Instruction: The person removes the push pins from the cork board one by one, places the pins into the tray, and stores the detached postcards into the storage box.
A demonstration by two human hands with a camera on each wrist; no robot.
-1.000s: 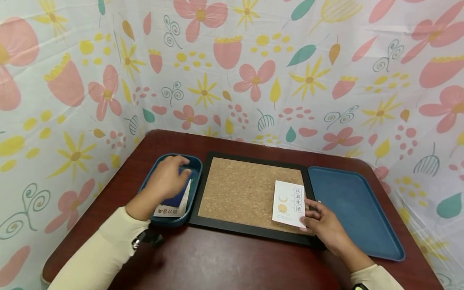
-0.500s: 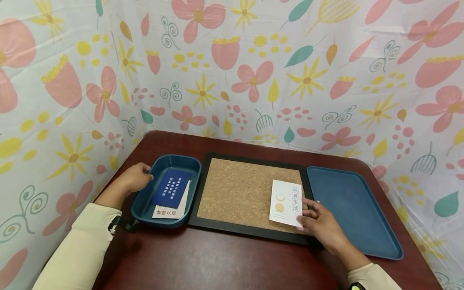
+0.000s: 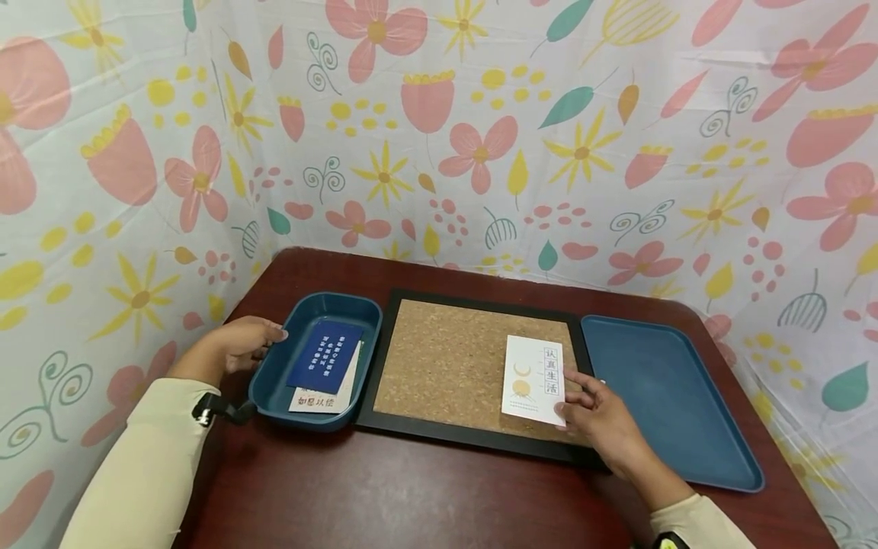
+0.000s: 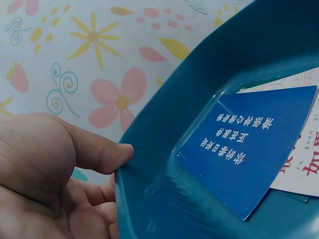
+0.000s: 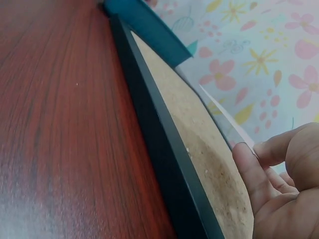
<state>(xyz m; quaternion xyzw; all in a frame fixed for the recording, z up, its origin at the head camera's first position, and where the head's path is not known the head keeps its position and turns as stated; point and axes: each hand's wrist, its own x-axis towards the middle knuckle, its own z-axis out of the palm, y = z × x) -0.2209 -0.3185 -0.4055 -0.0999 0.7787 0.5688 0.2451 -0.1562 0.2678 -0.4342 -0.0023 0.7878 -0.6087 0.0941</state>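
My left hand (image 3: 240, 345) grips the left rim of a deep blue tray (image 3: 274, 385). In the left wrist view its thumb (image 4: 122, 153) lies over the rim, with the other fingers outside the wall. Inside the tray a dark blue card (image 3: 325, 356) with white writing overlaps a cream card (image 3: 312, 400) with printed characters. My right hand (image 3: 604, 419) pinches a white card (image 3: 532, 380) by its right edge, over the right part of a black-framed cork board (image 3: 446, 366). Edge-on in the right wrist view, the white card (image 5: 224, 115) stands apart from the cork.
A flat blue tray (image 3: 665, 396) lies to the right of the cork board. The dark red wooden table (image 3: 411, 488) carries everything. A flowered sheet (image 3: 439, 152) hangs behind and at the sides.
My left hand has moved left out of the deep tray and now holds its left rim. The white card in my right hand has shifted slightly left over the cork board.
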